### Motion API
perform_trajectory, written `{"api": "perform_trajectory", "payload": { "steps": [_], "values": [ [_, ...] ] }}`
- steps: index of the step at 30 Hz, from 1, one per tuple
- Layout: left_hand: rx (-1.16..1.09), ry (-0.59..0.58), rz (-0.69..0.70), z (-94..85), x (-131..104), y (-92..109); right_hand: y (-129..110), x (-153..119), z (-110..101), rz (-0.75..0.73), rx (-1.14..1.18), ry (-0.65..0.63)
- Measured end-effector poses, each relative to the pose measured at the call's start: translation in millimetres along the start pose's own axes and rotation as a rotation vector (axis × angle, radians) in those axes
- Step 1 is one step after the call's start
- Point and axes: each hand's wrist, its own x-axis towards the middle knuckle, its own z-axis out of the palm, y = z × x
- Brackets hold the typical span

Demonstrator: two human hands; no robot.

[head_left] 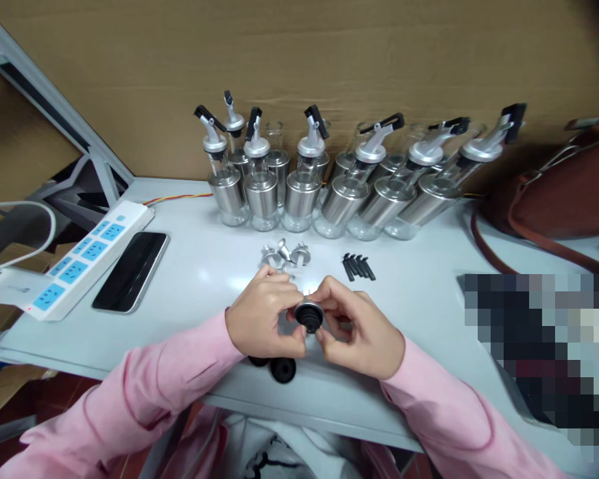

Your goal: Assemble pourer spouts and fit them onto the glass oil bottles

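Between both hands is a bottle pourer stopper (309, 317), its ribbed black plug facing me and a silver rim around it. My left hand (267, 316) pinches it from the left with thumb and fingers. From the right, my right hand (357, 326) grips the same stopper, thumb at the plug's lower edge. Just beyond the hands lie several silver pourer spouts (299, 254). To their right, several small black levers (359, 266) lie in a row. Black round plugs (283, 369) rest near the table edge, one partly hidden under my left hand.
Glass bottles with steel sleeves (301, 193) stand in rows at the back, the front ones topped with pourers. On the left are a power strip (74, 269) and a phone (131, 271). A brown bag (554, 183) sits at the right, behind a blurred-out object (544, 352).
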Motion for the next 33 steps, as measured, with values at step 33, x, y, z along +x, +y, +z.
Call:
{"api": "perform_trajectory", "payload": {
  "steps": [33],
  "values": [
    [0.031, 0.28, 0.113, 2.3, -2.7, -7.6, 8.5, 0.8, -11.7, -0.159, 0.001, 0.221]
  ]
}}
